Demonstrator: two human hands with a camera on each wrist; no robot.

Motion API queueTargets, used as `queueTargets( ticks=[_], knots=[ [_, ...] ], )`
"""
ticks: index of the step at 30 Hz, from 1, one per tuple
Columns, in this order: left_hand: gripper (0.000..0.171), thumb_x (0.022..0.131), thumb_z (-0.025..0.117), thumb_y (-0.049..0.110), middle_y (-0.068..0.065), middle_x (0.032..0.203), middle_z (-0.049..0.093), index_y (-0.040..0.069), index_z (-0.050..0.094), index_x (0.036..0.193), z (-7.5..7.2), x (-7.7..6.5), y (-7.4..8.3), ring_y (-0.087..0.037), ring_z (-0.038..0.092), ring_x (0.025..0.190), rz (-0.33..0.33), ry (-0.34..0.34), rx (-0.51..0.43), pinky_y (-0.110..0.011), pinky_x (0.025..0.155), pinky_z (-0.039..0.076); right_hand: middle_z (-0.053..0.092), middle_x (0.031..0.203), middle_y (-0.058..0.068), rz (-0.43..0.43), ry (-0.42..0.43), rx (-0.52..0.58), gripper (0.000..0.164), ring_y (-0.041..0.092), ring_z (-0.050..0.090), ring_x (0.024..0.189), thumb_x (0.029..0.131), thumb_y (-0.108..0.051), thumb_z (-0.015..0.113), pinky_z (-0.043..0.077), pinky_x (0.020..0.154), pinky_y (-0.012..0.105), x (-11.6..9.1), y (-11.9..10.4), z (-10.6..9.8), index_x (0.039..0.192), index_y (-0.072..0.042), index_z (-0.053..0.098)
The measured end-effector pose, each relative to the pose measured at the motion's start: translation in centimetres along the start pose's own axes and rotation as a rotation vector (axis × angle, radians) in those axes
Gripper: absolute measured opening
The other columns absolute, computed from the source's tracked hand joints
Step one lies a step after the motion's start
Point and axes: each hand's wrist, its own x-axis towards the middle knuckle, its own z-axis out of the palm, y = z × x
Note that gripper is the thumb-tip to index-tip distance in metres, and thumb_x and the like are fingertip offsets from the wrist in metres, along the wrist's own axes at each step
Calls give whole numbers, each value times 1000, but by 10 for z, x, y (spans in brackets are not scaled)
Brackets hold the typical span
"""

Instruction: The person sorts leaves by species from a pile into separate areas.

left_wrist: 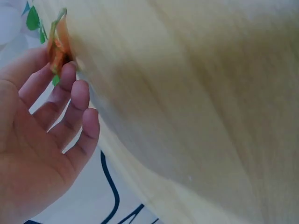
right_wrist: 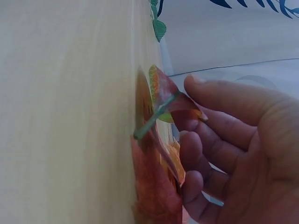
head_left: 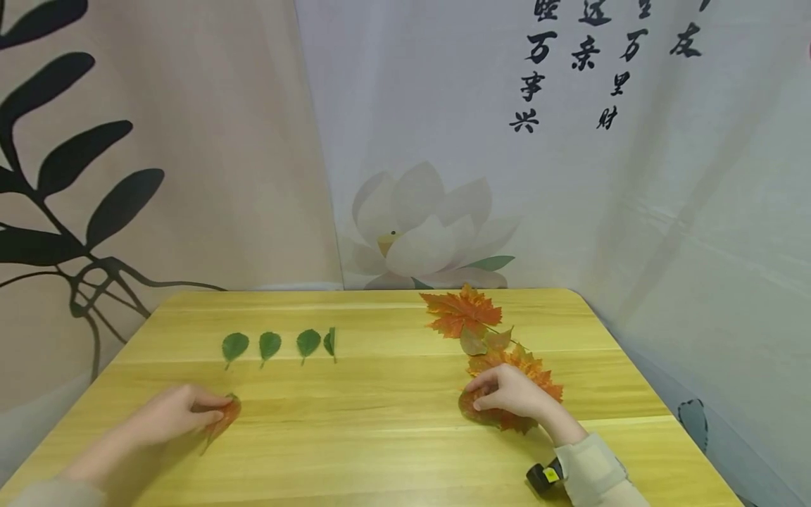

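My left hand [head_left: 180, 412] pinches a reddish-orange leaf [head_left: 228, 417] between thumb and forefinger over the table's left side; its other fingers are spread loosely in the left wrist view. On the right, my right hand [head_left: 516, 393] holds a red and green leaf [right_wrist: 163, 91] at its fingertips, the green stem pointing out toward the table. Under and behind this hand lies an orange maple leaf [head_left: 543, 380], partly covered by it. Another orange maple leaf [head_left: 462, 311] lies farther back, with a smaller greenish-brown leaf [head_left: 472, 342] between the two.
Green leaves [head_left: 269, 345] form a row at the back left of the wooden table [head_left: 355, 451], the rightmost one narrow or folded. A black object with a yellow label [head_left: 543, 477] is beside the right sleeve. A printed curtain [head_left: 412, 141] hangs behind the table.
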Motion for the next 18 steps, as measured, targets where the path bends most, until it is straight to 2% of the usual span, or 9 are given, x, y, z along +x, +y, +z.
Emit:
queueTargets(
  ticks=[5, 8, 14, 18],
  knots=[
    [39, 90, 69, 24, -16, 105, 70, -7, 68, 114, -2, -1, -3, -10, 63, 95, 32, -49, -64, -23, 75, 52, 71, 104, 4, -3, 0, 8, 25, 19, 65, 91, 85, -15, 75, 54, 74, 34, 1, 0, 0, 108, -7, 73],
    [42, 88, 71, 28, -16, 106, 70, -5, 68, 115, -2, -2, -4, -12, 63, 96, 5, -44, -61, -25, 77, 53, 71, 106, 7, -6, 6, 21, 26, 20, 66, 92, 85, -14, 74, 55, 74, 31, 2, -2, 0, 109, -5, 73],
    [43, 85, 73, 32, -13, 108, 71, 2, 70, 115, 2, -5, -2, -28, 66, 98, -61, 1, -34, -47, 81, 53, 71, 105, 5, 0, 31, 11, 27, 16, 66, 89, 85, -17, 75, 55, 73, 31, 5, -10, 1, 110, -8, 73],
    [43, 84, 74, 32, -14, 108, 71, 3, 70, 115, 3, -6, -2, -35, 66, 98, -82, 12, -24, -51, 81, 52, 72, 105, 1, 1, 34, 16, 25, 14, 66, 89, 87, -18, 73, 55, 74, 31, 12, -17, 3, 111, -11, 73]
  ],
)
